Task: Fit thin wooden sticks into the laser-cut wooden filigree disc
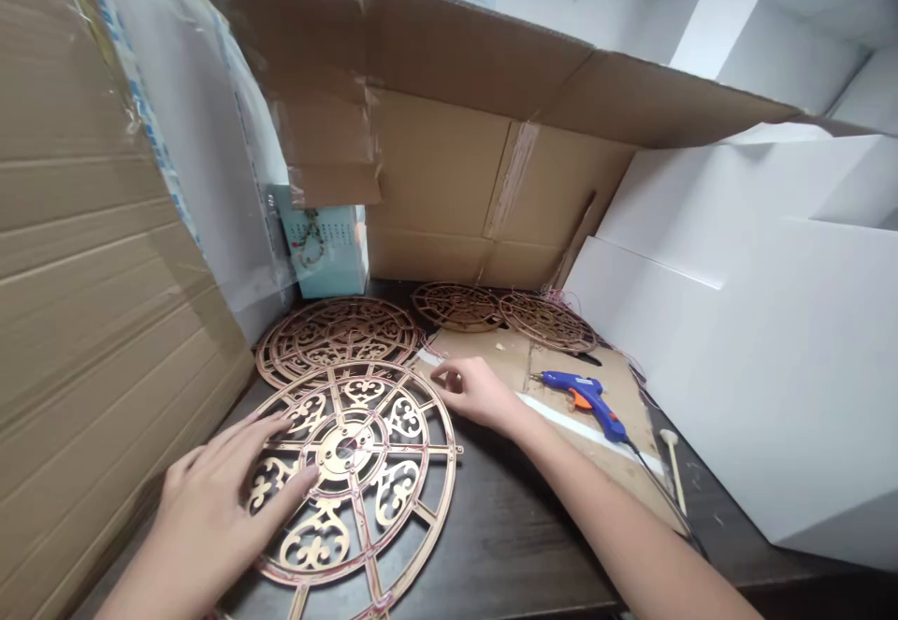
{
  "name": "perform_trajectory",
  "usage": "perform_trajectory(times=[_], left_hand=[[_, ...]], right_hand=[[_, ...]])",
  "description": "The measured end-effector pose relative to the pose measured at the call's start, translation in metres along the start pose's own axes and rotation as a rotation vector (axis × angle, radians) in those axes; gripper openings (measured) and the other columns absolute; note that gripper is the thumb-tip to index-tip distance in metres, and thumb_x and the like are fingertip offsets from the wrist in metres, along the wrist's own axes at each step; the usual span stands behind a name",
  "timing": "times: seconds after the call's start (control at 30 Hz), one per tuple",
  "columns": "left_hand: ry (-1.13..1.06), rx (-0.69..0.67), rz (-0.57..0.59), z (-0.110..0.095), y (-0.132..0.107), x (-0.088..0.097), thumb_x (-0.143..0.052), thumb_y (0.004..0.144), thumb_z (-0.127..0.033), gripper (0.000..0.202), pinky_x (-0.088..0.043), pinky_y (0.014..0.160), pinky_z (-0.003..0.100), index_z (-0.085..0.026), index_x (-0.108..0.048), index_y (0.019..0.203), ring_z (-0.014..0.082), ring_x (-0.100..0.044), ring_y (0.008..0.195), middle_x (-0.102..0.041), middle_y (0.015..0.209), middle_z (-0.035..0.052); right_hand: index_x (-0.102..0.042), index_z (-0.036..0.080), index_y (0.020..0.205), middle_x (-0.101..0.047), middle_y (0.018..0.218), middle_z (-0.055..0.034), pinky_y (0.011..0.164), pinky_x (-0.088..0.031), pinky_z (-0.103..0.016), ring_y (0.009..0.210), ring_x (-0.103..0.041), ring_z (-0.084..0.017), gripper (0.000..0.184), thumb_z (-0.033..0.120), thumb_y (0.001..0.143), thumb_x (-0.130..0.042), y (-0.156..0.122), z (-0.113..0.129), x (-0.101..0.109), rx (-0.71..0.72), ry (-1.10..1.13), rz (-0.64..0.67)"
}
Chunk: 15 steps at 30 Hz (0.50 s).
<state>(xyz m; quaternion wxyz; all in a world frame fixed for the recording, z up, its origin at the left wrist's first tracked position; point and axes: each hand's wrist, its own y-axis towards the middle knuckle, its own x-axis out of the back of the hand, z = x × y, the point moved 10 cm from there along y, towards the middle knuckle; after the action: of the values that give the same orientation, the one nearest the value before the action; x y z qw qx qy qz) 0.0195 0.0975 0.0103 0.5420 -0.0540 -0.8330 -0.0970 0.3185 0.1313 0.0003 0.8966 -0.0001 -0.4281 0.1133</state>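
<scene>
A round openwork panel (364,497), gold-coloured with scroll cut-outs and a ringed hub, lies in front of me with thin reddish wire along its ribs and rings. My left hand (224,484) rests over its left side, fingers spread, thumb near the hub. By the panel's upper right rim is my right hand (481,394), its thumb and forefinger curled towards each other. Whatever sits between those fingertips is too small to make out. A blue glue gun (586,397) with an orange trigger lies to the right of that hand.
Similar panels are stacked (337,330) behind, with two more (456,305) farther back. Cardboard (501,353) lies under the glue gun, whose cord runs to the front right. A pale stick with a round head (672,461) lies nearby. Cardboard walls (435,171) and white boards (758,321) enclose the table.
</scene>
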Motion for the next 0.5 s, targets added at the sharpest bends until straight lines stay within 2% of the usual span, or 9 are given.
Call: perform_trajectory(times=[0.1, 0.27, 0.37, 0.43, 0.5], left_hand=[[-0.036, 0.016, -0.006, 0.0, 0.0, 0.003, -0.053, 0.083, -0.067, 0.052, -0.033, 0.11, 0.06, -0.03, -0.061, 0.119, 0.0354, -0.053, 0.131, -0.065, 0.133, 0.0085], [-0.085, 0.025, 0.001, 0.001, 0.002, 0.004, -0.05, 0.086, -0.066, 0.047, -0.032, 0.112, 0.057, -0.031, -0.06, 0.115, 0.0335, -0.05, 0.133, -0.063, 0.133, 0.0088], [-0.057, 0.015, -0.017, 0.007, 0.002, 0.001, -0.043, 0.09, -0.066, 0.056, -0.03, 0.116, 0.059, -0.028, -0.054, 0.13, 0.0351, -0.038, 0.144, -0.046, 0.153, 0.0116], [-0.023, 0.083, -0.024, 0.017, 0.002, -0.001, -0.039, 0.091, -0.067, 0.071, -0.027, 0.118, 0.062, -0.019, -0.045, 0.143, 0.0393, -0.027, 0.149, -0.032, 0.161, 0.0181], [-0.051, 0.163, 0.015, 0.025, 0.002, -0.006, -0.038, 0.089, -0.07, 0.083, -0.027, 0.118, 0.061, -0.011, -0.038, 0.148, 0.0413, -0.028, 0.148, -0.034, 0.158, 0.0246]], right_hand=[[-0.076, 0.014, 0.099, -0.069, 0.075, -0.0039, 0.062, -0.041, -0.022, 0.064, -0.058, -0.013, 0.021, 0.028, 0.086, -0.068, 0.0, 0.002, -0.002, 0.027, 0.008, 0.024], [-0.078, 0.016, 0.095, -0.071, 0.077, -0.0034, 0.062, -0.04, -0.021, 0.065, -0.058, -0.012, 0.02, 0.013, 0.081, -0.063, 0.001, 0.009, -0.003, 0.045, -0.029, 0.059], [-0.076, 0.015, 0.091, -0.07, 0.077, -0.0031, 0.062, -0.039, -0.021, 0.066, -0.058, -0.013, 0.021, 0.008, 0.078, -0.062, 0.001, 0.013, -0.002, 0.047, -0.041, 0.044], [-0.074, 0.015, 0.089, -0.07, 0.078, -0.0032, 0.062, -0.039, -0.022, 0.067, -0.059, -0.013, 0.019, 0.007, 0.077, -0.061, 0.002, 0.014, -0.003, 0.053, -0.036, 0.044], [-0.072, 0.014, 0.088, -0.068, 0.076, -0.0029, 0.062, -0.039, -0.022, 0.067, -0.057, -0.013, 0.017, 0.007, 0.077, -0.06, 0.001, 0.014, -0.006, 0.066, -0.034, 0.056]])
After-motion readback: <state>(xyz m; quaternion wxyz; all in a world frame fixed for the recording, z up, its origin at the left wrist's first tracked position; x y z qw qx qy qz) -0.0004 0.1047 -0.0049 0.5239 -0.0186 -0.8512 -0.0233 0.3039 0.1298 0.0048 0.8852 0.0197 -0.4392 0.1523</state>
